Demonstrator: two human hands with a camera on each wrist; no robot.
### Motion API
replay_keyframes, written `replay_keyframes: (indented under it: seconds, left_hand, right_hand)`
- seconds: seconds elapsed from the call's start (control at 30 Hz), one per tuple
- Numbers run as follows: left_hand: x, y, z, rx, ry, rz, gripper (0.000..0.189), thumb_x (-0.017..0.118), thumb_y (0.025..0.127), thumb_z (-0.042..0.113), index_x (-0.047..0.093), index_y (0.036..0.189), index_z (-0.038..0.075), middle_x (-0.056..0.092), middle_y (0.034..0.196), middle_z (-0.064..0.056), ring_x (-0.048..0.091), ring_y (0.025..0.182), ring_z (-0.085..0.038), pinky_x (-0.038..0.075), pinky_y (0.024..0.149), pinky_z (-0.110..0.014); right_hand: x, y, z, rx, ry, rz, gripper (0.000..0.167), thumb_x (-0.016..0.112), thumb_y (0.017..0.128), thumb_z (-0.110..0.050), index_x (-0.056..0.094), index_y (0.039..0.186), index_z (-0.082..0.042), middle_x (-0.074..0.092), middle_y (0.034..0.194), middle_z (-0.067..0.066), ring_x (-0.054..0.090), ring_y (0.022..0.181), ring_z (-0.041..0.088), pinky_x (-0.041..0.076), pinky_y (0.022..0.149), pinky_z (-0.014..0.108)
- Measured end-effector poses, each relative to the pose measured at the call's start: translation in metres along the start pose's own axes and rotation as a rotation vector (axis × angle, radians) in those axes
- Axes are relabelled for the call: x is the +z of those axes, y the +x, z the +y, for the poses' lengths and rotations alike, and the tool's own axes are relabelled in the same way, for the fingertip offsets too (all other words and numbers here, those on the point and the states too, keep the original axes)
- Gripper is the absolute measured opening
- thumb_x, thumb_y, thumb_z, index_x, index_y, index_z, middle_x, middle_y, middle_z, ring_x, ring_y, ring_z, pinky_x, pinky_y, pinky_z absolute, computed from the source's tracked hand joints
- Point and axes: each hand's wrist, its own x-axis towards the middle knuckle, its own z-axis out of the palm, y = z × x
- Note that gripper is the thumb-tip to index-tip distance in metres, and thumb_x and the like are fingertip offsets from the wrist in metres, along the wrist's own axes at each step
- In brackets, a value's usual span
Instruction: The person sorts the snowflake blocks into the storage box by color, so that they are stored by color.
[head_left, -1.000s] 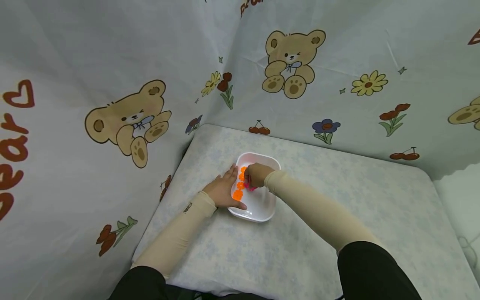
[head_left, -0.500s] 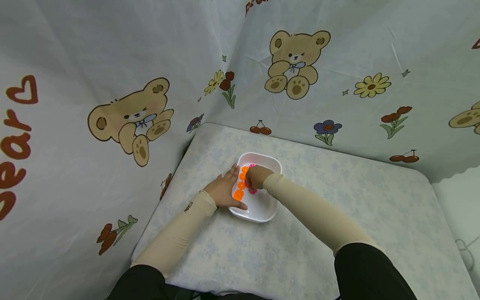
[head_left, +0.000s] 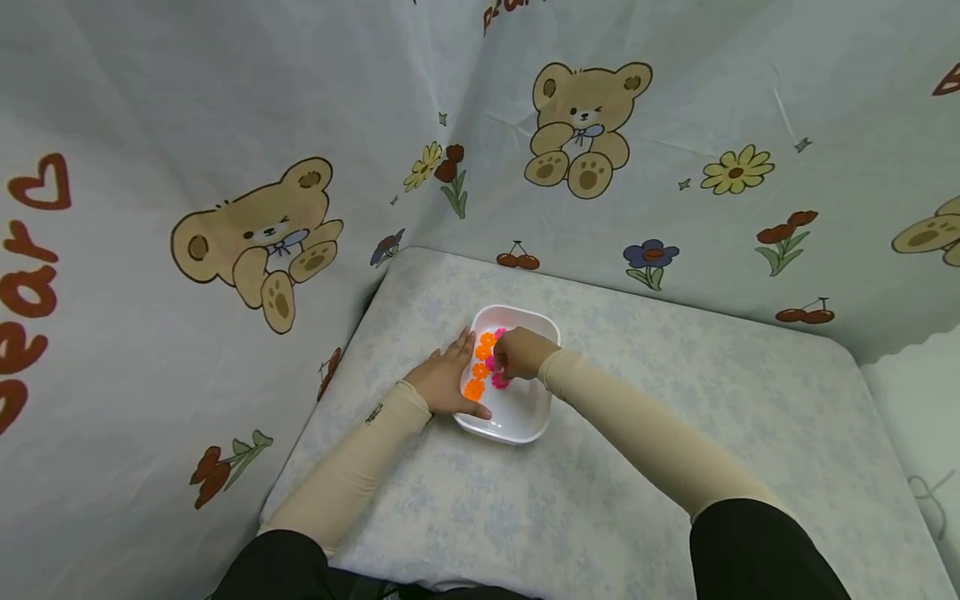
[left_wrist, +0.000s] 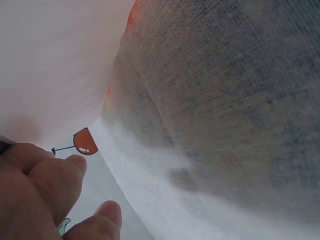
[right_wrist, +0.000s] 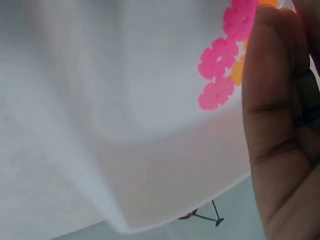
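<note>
A white square tray (head_left: 517, 417) stands on the table. Several orange flower-shaped pieces (head_left: 474, 389) lie in a row along its left side, with several pink flower-shaped pieces (right_wrist: 218, 58) in a line beside them. My left hand (head_left: 442, 379) rests against the tray's left wall, fingers spread along the outside and thumb over the near corner. Inside the tray, my right hand (head_left: 519, 354) has its fingers curled down at the pink row. They seem to pinch a pink flower piece; a strip of pink shows by them in the right wrist view, their tips partly hidden.
The table (head_left: 637, 433) has a pale mottled cover. A white curtain (head_left: 480, 233) printed with bears and flowers borders its left and far sides. A thin cable (head_left: 930, 496) lies off the right edge.
My right hand shifts slightly along the pink row and back to the right; more pink pieces now show beside it. My left hand keeps its place on the tray.
</note>
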Motion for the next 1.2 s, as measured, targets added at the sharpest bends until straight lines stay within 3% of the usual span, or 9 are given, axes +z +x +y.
replay_keyframes:
  seconds: [0.27,0.5,0.7,0.9,1.03,1.2]
  left_hand:
    - [-0.002,-0.001,0.004,-0.033,0.0,0.0,0.14,0.082,0.073,0.073,0.001,0.168,0.009,-0.005,0.177,-0.006,0.012,0.164,-0.023,0.02,0.131,-0.054]
    - [0.002,0.002,0.003,-0.038,0.012,-0.001,0.142,0.083,0.072,0.073,0.001,0.168,0.008,-0.004,0.177,-0.006,0.014,0.164,-0.024,0.02,0.131,-0.055]
    - [0.002,0.002,0.006,-0.037,-0.001,-0.007,0.142,0.083,0.072,0.072,0.0,0.168,0.008,-0.005,0.177,-0.006,0.011,0.164,-0.022,0.019,0.131,-0.056]
    - [0.003,0.005,0.006,-0.049,0.015,-0.028,0.143,0.082,0.071,0.073,-0.003,0.167,0.009,-0.008,0.177,-0.005,0.01,0.164,-0.023,0.018,0.132,-0.054]
    - [0.003,0.007,0.006,-0.069,0.03,-0.043,0.145,0.082,0.071,0.075,-0.005,0.167,0.01,-0.01,0.176,-0.003,0.009,0.164,-0.021,0.018,0.132,-0.053]
    - [0.001,0.006,0.008,-0.077,0.017,-0.05,0.145,0.083,0.071,0.073,-0.005,0.167,0.01,-0.009,0.176,-0.004,0.008,0.164,-0.022,0.018,0.131,-0.054]
  right_hand:
    - [-0.013,-0.043,0.017,0.1,0.121,0.003,0.011,0.088,0.085,-0.016,0.078,0.09,-0.013,0.07,0.082,0.0,0.061,0.078,0.018,0.058,0.074,0.029]
    - [-0.008,-0.094,0.061,0.135,0.215,0.101,0.011,0.087,0.086,-0.015,0.077,0.091,-0.012,0.072,0.084,0.0,0.062,0.078,0.016,0.056,0.071,0.033]
    - [0.012,-0.14,0.096,0.201,0.256,0.11,0.016,0.087,0.085,-0.016,0.078,0.096,-0.008,0.072,0.087,0.0,0.064,0.081,0.016,0.058,0.073,0.034]
    - [0.045,-0.186,0.125,0.333,0.334,0.046,0.024,0.09,0.081,-0.02,0.078,0.1,-0.013,0.073,0.095,0.0,0.064,0.083,0.016,0.057,0.075,0.037]
    - [0.065,-0.202,0.142,0.393,0.335,0.023,0.03,0.092,0.079,-0.024,0.074,0.102,-0.016,0.071,0.101,0.001,0.063,0.088,0.017,0.056,0.079,0.04]
    - [0.077,-0.211,0.15,0.378,0.316,0.037,0.031,0.091,0.08,-0.028,0.071,0.1,-0.016,0.07,0.1,0.0,0.062,0.091,0.018,0.055,0.081,0.041]
